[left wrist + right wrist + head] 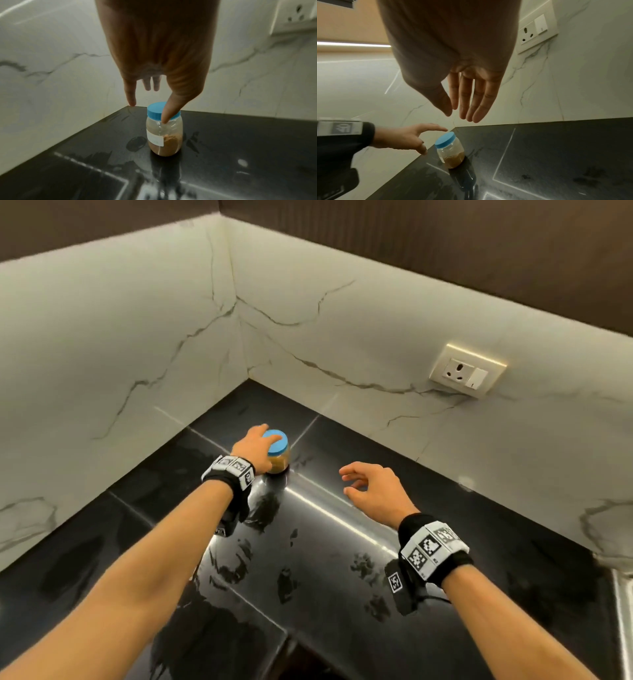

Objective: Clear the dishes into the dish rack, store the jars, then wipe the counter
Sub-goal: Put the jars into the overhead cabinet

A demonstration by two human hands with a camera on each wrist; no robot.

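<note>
**Left hand spread at the jar, right hand hanging free**

Biggest thing in shot: the black counter [325, 559], glossy and streaked with wet smears, filling the lower half of the head view and running back into a corner. Above it, the white veined marble backsplash [137, 337] covers the upper left and centre, with a cream wall socket [468, 370] at the right of the frame.

Two forearms come in from the bottom edge, each with a black wrist strap carrying printed markers.

Now the left hand [252, 448], centre frame: fingers spread and reaching over the jar, not curled round it. In the right wrist view there's clear space between that hand [406, 136] and the lid. In the left wrist view the thumb overlaps the lid's edge, but I cannot tell whether it touches.

The right hand [375, 487] hangs above the counter, right of centre, fingers loose and slightly bent, holding nothing, well apart from the jar.

And the jar [279, 455] itself: upright on the counter near the back corner, clear body, brown powder in its lower part, white label on its side. On top, the blue lid [276, 442], just beside the left hand's fingers.
</note>
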